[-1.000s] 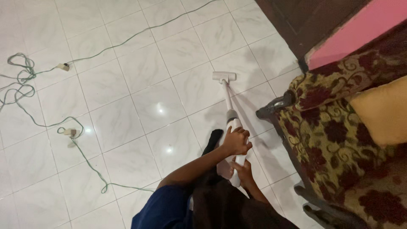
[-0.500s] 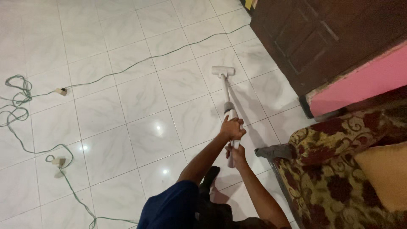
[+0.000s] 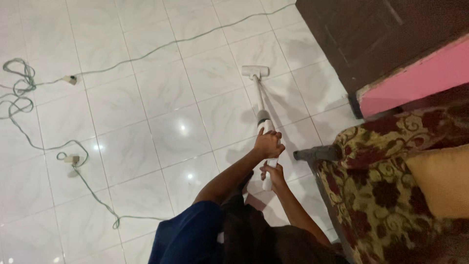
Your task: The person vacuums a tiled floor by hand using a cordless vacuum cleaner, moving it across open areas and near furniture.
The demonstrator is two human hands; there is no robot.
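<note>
Item: white stick vacuum (image 3: 261, 110), head on far tiled floor (image 3: 146, 122). Left hand (image 3: 268, 144) and right hand (image 3: 274, 175): fingers closed around handle. Hazard: green cable (image 3: 73, 161) left, likely snagging; armchair (image 3: 391, 190) right, collision.

The floor (image 3: 161, 93) is made of big white shiny tiles with thin grey lines, and small bright spots of light shine on it. A long green cord (image 3: 44, 142) lies in loops along the left side of the floor. A dark brown wooden door (image 3: 361, 34) stands at the top right, beside a pink wall (image 3: 420, 78). A flowery red and gold sofa (image 3: 386, 190) with a yellow cushion (image 3: 442, 178) fills the right side.
</note>
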